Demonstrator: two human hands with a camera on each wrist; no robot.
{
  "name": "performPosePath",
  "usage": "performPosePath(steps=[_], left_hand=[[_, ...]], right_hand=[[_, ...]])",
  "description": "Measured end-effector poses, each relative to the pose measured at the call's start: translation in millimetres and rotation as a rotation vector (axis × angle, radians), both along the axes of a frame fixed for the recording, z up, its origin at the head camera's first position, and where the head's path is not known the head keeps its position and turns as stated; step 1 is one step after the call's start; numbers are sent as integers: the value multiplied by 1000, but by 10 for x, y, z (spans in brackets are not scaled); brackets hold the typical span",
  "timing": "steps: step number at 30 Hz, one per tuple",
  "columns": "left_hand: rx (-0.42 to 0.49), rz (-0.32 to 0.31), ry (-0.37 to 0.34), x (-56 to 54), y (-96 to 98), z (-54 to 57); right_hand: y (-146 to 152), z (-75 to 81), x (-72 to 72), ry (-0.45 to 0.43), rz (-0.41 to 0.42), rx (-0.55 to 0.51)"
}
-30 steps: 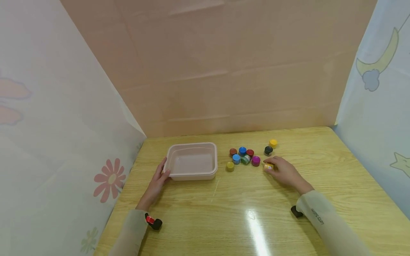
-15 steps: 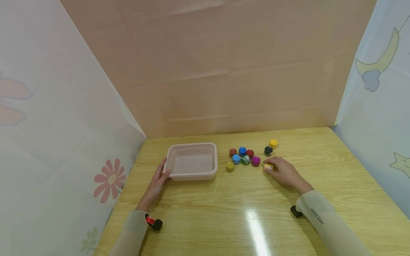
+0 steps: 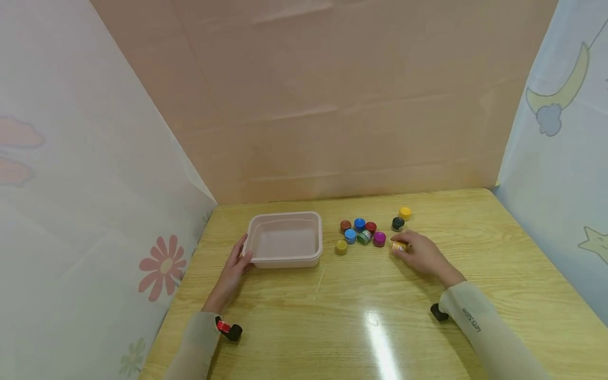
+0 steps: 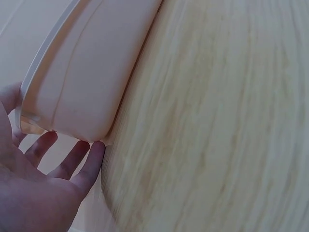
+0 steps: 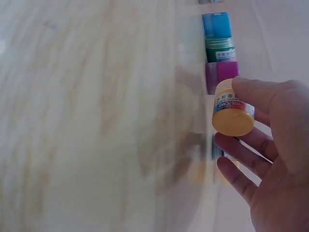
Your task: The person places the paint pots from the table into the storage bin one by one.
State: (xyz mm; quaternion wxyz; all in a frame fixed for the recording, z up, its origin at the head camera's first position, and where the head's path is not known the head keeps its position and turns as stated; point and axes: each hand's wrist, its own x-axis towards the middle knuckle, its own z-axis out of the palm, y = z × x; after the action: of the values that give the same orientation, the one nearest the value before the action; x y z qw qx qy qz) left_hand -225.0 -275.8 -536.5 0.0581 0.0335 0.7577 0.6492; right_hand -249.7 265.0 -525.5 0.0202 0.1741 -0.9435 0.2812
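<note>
My left hand (image 3: 234, 265) grips the left end of a pale pink plastic basin (image 3: 285, 262). In the left wrist view its thumb is over the rim and its fingertips (image 4: 96, 147) touch the outer wall. On the right, my right hand (image 3: 421, 254) pinches a small yellow-orange paint jar (image 5: 233, 121) between thumb and fingers. The jar lies tilted, its printed label facing the right wrist camera. Left of it stand a purple jar (image 3: 379, 239), a tipped green jar (image 3: 364, 237) and a light blue jar (image 3: 350, 236). A black jar (image 3: 398, 224) is just behind my right hand.
More paint jars sit on the wooden table (image 3: 304, 327): a yellow one (image 3: 405, 213) at the back, an olive one (image 3: 341, 247) nearest the basin, plus dark blue (image 3: 359, 224), red (image 3: 371, 227) and brown (image 3: 345, 226). A brown paper wall (image 3: 332, 105) rises behind the table.
Almost nothing moves. The yellow-orange jar in my right hand shifts very slightly, while my left hand and the basin stay in place.
</note>
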Motion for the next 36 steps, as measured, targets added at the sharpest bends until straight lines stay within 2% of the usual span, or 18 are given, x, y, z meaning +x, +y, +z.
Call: performPosePath(steps=[6, 11, 19, 29, 36], left_hand=[[-4, 6, -15, 10, 37, 28], [5, 2, -15, 3, 80, 36], [8, -16, -8, 4, 181, 22], [25, 9, -8, 49, 321, 7], [27, 33, -3, 55, 386, -26]], right_hand=[[-30, 102, 0, 20, -2, -55], [-90, 246, -7, 80, -1, -127], [-236, 469, -35, 109, -25, -210], [-477, 695, -34, 48, -60, -331], [-685, 766, -92, 50, -57, -392]])
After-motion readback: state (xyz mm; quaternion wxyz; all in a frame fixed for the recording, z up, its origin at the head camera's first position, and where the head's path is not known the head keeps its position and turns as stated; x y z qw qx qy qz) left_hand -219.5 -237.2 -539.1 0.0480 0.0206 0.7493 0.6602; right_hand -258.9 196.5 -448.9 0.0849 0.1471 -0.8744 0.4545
